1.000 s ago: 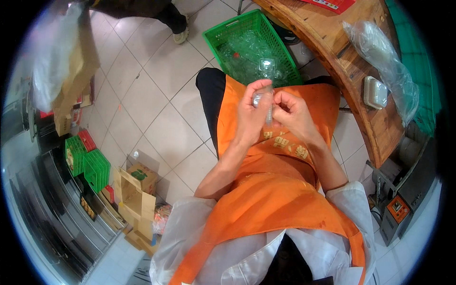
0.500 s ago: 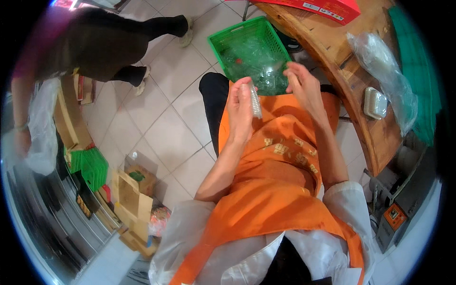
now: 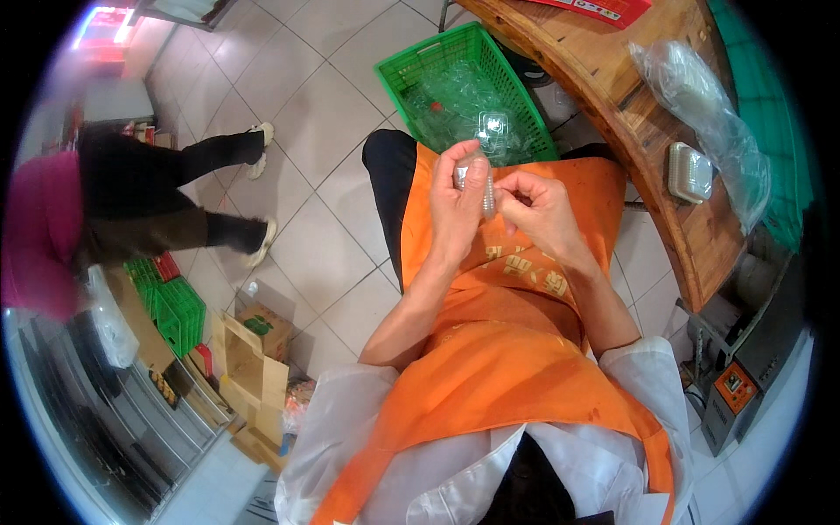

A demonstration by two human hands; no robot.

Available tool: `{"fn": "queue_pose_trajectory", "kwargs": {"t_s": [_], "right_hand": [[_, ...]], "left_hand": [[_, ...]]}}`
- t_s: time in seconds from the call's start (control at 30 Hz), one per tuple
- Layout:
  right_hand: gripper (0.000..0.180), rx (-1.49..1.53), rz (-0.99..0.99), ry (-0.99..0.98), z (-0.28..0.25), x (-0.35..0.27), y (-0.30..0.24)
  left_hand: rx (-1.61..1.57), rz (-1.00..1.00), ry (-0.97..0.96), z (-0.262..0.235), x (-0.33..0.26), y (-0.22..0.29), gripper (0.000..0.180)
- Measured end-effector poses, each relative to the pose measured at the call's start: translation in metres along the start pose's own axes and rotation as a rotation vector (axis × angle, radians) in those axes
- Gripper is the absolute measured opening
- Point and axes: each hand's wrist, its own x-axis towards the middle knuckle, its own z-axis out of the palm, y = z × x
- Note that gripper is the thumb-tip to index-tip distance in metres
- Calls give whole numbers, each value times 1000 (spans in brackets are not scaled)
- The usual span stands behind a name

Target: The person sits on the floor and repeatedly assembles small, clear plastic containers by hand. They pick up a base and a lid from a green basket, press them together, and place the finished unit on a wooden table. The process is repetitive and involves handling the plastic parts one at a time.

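Note:
My left hand (image 3: pixel 457 212) is closed around a small stack of clear plastic containers (image 3: pixel 488 199), tilted on edge with ribbed sides showing. Bent fingers of my right hand (image 3: pixel 544 210) meet the right edge of that stack; what is pinched between them is hidden. Both hands are above my orange apron (image 3: pixel 490 367). Just beyond them stands a green plastic basket (image 3: pixel 516 83) on the floor, holding a loose pile of clear plastic containers (image 3: pixel 451 92). One clear container (image 3: pixel 493 127) lies at the pile's near side.
A wooden table (image 3: pixel 604 87) curves along the right, bearing a clear container (image 3: pixel 691 172), a clear plastic bag (image 3: pixel 700 96) and a red box (image 3: pixel 604 9). At left is a person in pink (image 3: pixel 44 227), near green crates (image 3: pixel 179 315) and an open cardboard box (image 3: pixel 249 359).
My right hand has come down from the basket to the stack in my left hand. The left hand has shifted slightly right. At left, the other person has moved nearer the lower left.

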Motion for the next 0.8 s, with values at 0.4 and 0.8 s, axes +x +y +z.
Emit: {"fn": "queue_pose_trajectory", "kwargs": {"t_s": [0.4,0.8], "right_hand": [[9,206,3,-25,0,5,11],[12,-449,-494,171,7,0,22]], "left_hand": [[-235,-110,-93,3,-2,-1,30],[-157,-73,-99,2,-2,-8,30]]}}
